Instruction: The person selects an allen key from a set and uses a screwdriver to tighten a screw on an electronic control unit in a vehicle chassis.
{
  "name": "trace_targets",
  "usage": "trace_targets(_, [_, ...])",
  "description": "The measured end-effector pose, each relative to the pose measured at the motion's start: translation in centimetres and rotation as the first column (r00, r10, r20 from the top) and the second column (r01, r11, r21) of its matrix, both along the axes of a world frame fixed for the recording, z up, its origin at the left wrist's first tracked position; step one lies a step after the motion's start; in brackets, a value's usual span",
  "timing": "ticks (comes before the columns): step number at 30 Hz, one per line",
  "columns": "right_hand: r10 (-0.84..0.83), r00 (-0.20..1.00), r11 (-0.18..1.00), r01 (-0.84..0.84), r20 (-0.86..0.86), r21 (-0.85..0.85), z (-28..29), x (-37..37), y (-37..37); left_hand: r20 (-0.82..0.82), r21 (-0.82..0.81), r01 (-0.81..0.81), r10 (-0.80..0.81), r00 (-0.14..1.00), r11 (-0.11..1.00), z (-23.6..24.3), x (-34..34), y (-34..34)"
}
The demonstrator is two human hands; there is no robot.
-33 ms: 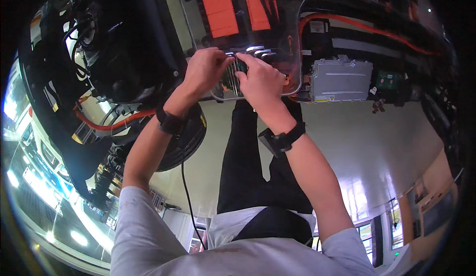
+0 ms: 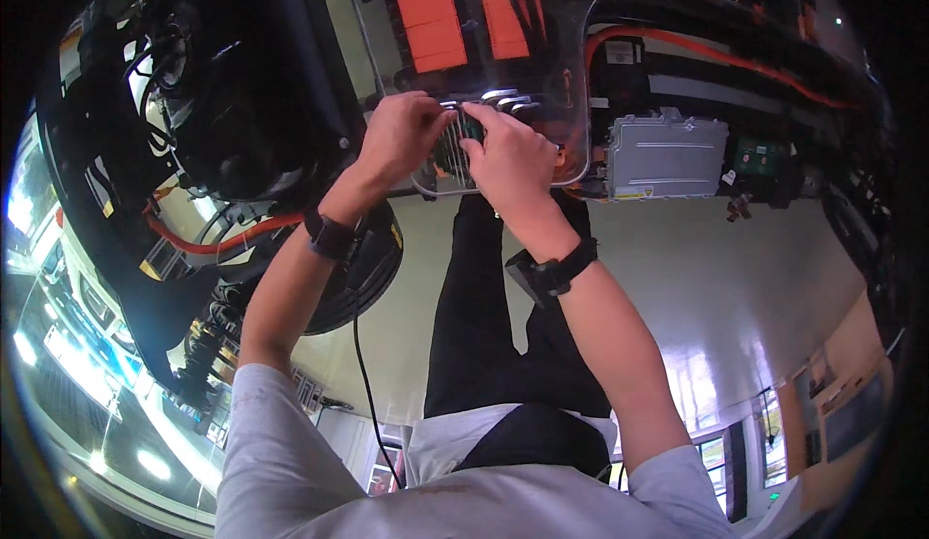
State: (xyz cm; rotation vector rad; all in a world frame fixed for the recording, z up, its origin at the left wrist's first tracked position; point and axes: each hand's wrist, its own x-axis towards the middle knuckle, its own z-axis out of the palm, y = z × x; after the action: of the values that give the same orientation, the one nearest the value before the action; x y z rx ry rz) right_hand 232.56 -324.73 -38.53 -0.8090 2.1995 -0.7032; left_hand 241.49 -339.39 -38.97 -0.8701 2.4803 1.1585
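Note:
My left hand (image 2: 399, 137) and my right hand (image 2: 510, 159) are close together at the lower end of a see-through panel (image 2: 581, 147) with rounded corners. Between them is a part with thin pale upright strips and some green (image 2: 453, 157); I cannot tell its kind. The left fingers are curled in, thumb and forefinger near the top of the strips. My right forefinger and thumb bend toward the same part from the other side, a small gap between them. Whatever the fingertips pinch is hidden or too small to name. Shiny metal pieces (image 2: 508, 101) lie just beyond the right fingers.
Orange-red blocks (image 2: 428, 16) show behind the panel. To the right are a silver metal box (image 2: 668, 157), a green circuit board (image 2: 758, 157) and an orange cable (image 2: 716, 63). A large black assembly (image 2: 252, 84) stands left, with a tyre-like round part (image 2: 373, 283) below it.

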Motion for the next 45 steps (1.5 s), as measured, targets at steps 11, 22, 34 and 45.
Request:
trace_targets(11, [-0.091,0.996,0.994,0.091,-0.006,0.06,0.3,0.6,-0.5,-0.201,-0.066,-0.02,0.006,0.98,0.998,-0.8,0.6,0.6])
trace_targets(22, [-0.153,0.988,0.987,0.155,-0.034,0.033,0.2,1.5,-0.9,-0.238,0.157,-0.141,0.176,0.955,0.977,-3.0,2.2,0.4])
trace_targets(34, [-0.161,0.985,0.986,0.163,-0.062,0.028,0.1,1.7,-1.1,-0.014,0.134,-0.267,0.271,0.962,0.954,-1.3,0.8,1.0])
trace_targets(45, [-0.128,0.99,0.991,0.126,-0.058,-0.033,-0.1,2.0,-0.6,-0.078,0.326,-0.447,0.495,0.866,0.833,-0.3,2.1,1.5])
